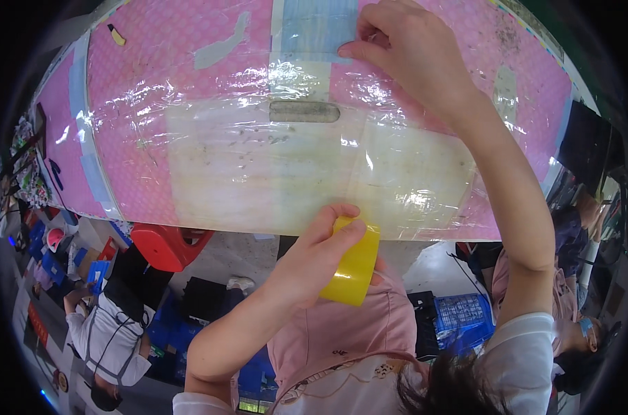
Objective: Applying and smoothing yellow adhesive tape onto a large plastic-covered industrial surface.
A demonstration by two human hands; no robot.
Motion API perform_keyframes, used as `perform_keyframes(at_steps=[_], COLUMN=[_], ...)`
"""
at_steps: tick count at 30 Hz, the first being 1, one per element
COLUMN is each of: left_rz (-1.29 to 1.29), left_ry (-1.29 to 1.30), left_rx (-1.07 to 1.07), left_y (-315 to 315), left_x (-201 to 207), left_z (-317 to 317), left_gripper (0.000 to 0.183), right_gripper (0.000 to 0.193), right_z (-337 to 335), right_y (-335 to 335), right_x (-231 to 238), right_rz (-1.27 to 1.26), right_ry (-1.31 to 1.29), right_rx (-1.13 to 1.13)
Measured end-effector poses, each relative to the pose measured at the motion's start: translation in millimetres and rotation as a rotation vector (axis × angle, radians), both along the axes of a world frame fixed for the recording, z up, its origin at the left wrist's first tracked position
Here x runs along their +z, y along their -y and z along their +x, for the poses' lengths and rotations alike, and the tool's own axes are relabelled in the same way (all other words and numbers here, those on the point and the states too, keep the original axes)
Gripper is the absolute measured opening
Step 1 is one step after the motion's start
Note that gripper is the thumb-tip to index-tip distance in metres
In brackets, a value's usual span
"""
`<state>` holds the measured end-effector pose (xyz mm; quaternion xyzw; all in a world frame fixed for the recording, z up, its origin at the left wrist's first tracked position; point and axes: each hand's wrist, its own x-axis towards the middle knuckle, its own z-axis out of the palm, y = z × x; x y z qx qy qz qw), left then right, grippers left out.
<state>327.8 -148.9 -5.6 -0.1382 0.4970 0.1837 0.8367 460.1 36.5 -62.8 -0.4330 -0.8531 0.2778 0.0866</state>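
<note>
A wide, glossy, bright yellow roll (355, 271), apparently of tape, sits at 5 o'clock from the middle of the view, gripped by the left hand (314, 259) from its 9 o'clock side; its upper end leans just past 12, its lower end just past 6; up at 12 o'clock a pale blue patch (317, 31) lies flat under shiny clear film, the right hand (414, 52) at its 4 o'clock corner

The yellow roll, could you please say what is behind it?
Pink clothing and the tabletop show around the yellow roll; a fingertip of the left hand peeks out, the rest is covered.
</note>
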Motion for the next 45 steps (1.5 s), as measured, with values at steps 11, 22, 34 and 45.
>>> perform_keyframes(at_steps=[11, 22, 34, 45], left_rz=[-0.041, -0.109, -0.087, -0.094], left_ry=[-0.065, -0.109, -0.171, -0.236], left_rx=[-0.002, -0.052, -0.116, -0.12], left_y=[-2, -8, -13, -16], left_x=[-1, -4, -9, -6], left_z=[-1, -2, 11, 18], left_gripper=[0.034, 0.038, 0.035, 0.032], right_gripper=[0.025, 0.041, 0.058, 0.023], right_z=[0, -6, -1, 13], right_y=[9, 28, 27, 72], right_x=[-17, -29, -23, -30], right_rz=[0.139, 0.415, 0.421, 0.465], right_ry=[-0.068, 0.165, 0.035, -0.237], right_rx=[-0.025, -0.064, -0.135, 0.058])
